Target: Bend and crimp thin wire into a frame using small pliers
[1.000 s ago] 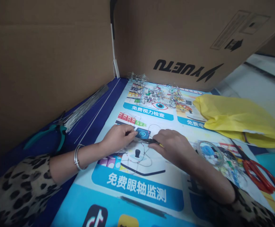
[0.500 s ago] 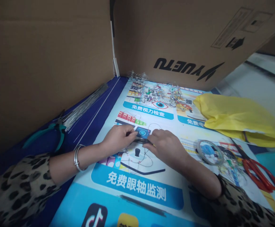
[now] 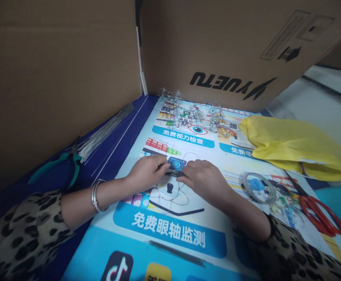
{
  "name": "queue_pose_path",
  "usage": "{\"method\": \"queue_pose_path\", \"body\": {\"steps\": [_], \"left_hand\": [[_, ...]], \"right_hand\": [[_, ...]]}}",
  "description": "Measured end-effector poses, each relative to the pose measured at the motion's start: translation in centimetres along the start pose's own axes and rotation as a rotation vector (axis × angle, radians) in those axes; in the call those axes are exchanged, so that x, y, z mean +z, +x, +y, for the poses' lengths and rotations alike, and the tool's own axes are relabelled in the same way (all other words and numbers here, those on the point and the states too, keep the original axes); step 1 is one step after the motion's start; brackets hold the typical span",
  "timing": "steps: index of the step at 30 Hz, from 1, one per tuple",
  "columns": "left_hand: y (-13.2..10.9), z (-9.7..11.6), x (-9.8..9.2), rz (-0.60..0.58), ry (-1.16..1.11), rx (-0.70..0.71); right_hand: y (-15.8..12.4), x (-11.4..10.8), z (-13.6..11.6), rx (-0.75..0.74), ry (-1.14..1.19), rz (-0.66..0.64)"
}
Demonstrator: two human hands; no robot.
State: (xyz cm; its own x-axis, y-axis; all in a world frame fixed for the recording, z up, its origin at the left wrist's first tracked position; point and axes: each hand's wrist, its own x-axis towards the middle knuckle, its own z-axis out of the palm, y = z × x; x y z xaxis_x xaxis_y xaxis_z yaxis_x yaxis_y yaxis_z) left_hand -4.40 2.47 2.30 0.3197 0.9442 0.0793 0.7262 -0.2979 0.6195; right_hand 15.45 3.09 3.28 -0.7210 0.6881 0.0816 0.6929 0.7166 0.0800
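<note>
My left hand [image 3: 148,170] is closed, thumb and fingers pinching one end of a dark, thin wire-like strand [image 3: 173,174]. At its other end my right hand [image 3: 207,180] pinches the strand too, so a short stretch shows between the hands. Fine wire loops [image 3: 181,203] with tiny beads hang below the fingers, and more thin loops arch above; whether they join the strand I cannot tell. Both hands are low over the printed poster sheet [image 3: 214,218]. My fingertips are partly hidden.
Teal-handled pliers [image 3: 77,164] and a bundle of straight wires [image 3: 106,132] lie left. Tangled beaded wire pieces [image 3: 196,113] sit at the back. On the right are a clear tape roll [image 3: 245,187], red-handled scissors [image 3: 319,214] and a yellow bag [image 3: 299,144]. Cardboard walls [image 3: 217,39] stand behind.
Both hands stay in nearly the same place, still pinching the strand. The stretch between them looks slightly turned and less dark. The view has shifted a little.
</note>
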Motion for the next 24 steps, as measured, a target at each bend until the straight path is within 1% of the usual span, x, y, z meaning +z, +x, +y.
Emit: {"method": "queue_pose_path", "body": {"steps": [12,17,24], "left_hand": [[0.15,-0.39,0.27,0.029,-0.05,-0.038],[0.13,-0.27,0.22,0.019,-0.035,-0.038],[0.07,-0.22,0.19,-0.004,0.004,-0.029]], "right_hand": [[-0.25,-0.88,0.63,0.07,0.049,-0.098],[-0.19,-0.6,0.19,0.054,0.019,-0.069],[-0.11,-0.35,0.21,0.023,-0.002,-0.031]]}}
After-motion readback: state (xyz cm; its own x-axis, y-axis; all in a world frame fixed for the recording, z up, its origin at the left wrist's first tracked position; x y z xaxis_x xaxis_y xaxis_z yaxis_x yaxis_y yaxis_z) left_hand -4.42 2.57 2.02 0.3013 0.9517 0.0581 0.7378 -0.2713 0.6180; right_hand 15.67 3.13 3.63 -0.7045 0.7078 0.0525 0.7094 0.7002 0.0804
